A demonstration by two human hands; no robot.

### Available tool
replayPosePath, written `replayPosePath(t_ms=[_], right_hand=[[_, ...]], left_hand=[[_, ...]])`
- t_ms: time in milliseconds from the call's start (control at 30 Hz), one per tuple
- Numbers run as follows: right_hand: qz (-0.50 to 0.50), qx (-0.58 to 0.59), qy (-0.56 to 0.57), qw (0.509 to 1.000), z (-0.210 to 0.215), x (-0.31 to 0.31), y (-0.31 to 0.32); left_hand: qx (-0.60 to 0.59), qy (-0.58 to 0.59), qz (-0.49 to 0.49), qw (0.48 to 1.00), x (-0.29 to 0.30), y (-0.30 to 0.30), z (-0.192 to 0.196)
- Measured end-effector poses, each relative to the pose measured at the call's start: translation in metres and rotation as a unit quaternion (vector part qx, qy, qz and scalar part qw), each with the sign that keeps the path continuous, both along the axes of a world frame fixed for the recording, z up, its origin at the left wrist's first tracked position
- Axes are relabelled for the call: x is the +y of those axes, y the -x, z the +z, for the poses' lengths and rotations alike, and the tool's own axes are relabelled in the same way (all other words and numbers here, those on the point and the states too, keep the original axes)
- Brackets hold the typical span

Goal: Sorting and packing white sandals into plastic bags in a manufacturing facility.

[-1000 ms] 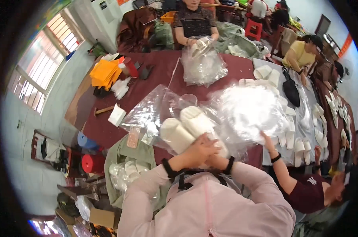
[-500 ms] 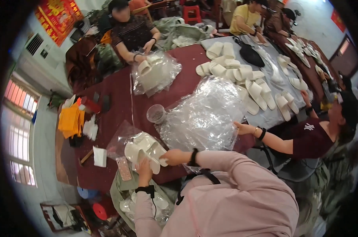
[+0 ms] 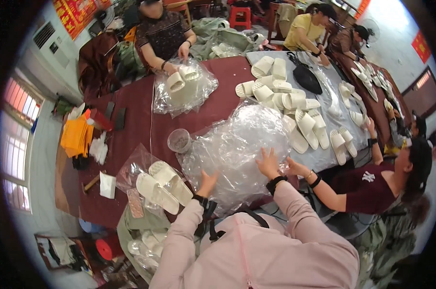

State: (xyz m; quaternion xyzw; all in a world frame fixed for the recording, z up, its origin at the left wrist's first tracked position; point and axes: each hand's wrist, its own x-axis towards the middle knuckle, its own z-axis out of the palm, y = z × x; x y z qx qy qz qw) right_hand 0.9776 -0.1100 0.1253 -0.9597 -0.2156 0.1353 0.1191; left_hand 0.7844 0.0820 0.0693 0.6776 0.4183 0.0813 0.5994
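Both of my hands are at a heap of clear plastic bags [image 3: 230,149] in front of me. My right hand [image 3: 269,164] lies on the heap with its fingers spread, open. At the heap's near left part is my left hand [image 3: 208,184], fingers apart and holding nothing. Left of it, a pair of cream slide slippers [image 3: 164,187] rests on the table's near edge, soles up or tilted; I cannot tell which. A clear bag [image 3: 133,166] lies under and beyond them. Beside the slippers sits a pink patterned phone or case [image 3: 135,203].
A clear round tub [image 3: 179,140] stands by the heap. Many loose slippers [image 3: 306,126] cover the grey sheet at right. A co-worker's hand [image 3: 295,166] reaches close to my right hand. Across the table another person handles bagged slippers [image 3: 176,82]. Yellow cloths [image 3: 77,135] lie at left.
Both my hands have let go of the slippers and moved right onto the plastic bags. The slippers now lie unheld on the table edge.
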Motion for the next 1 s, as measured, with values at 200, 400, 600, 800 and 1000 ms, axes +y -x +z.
replayPosePath(t_ms=[200,400,600,800,1000], right_hand=[[-0.12,0.046,0.004,0.992,0.008,0.022,-0.02],[-0.256,0.138,-0.107,0.951,-0.015,0.025,-0.064],[-0.391,0.236,-0.306,0.835,0.019,0.045,-0.048],[0.129,-0.053,-0.085,0.987,0.014,0.021,-0.006],[0.184,-0.005,-0.008,0.983,0.066,0.057,0.053]], left_hand=[[0.142,0.017,0.272,0.952,-0.03,-0.028,-0.005],[-0.083,0.352,0.315,0.877,-0.026,-0.013,-0.029],[-0.175,0.422,0.21,0.864,-0.038,-0.02,-0.024],[-0.072,0.37,0.107,0.92,-0.032,-0.048,0.032],[-0.19,0.337,0.154,0.909,-0.037,-0.06,0.011]])
